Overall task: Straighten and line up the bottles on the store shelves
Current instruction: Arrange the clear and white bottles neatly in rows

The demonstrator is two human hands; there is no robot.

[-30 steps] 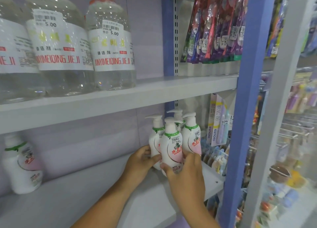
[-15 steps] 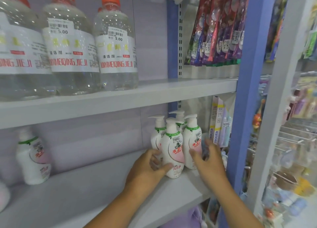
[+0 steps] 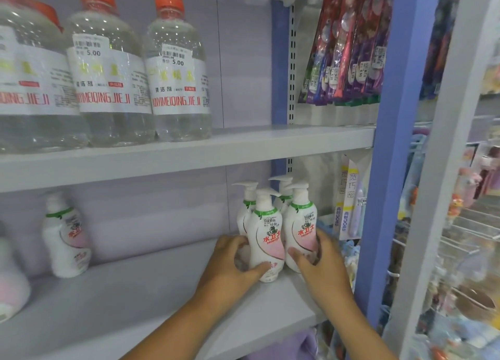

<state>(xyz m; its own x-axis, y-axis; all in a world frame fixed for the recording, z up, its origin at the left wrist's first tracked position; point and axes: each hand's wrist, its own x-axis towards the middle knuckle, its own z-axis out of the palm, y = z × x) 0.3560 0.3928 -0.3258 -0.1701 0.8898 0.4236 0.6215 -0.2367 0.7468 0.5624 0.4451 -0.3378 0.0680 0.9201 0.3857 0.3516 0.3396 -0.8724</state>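
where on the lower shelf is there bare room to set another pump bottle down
Bare stretch of lower shelf between the lone pump bottle at left and the left hand. Crowded at the right end: four pump bottles clustered, left hand and right hand gripping the front two. Upper shelf has bare room right of the clear bottles.

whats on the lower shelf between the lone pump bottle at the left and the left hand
Nothing: in the head view the lower shelf is bare between the lone pump bottle and the left hand.
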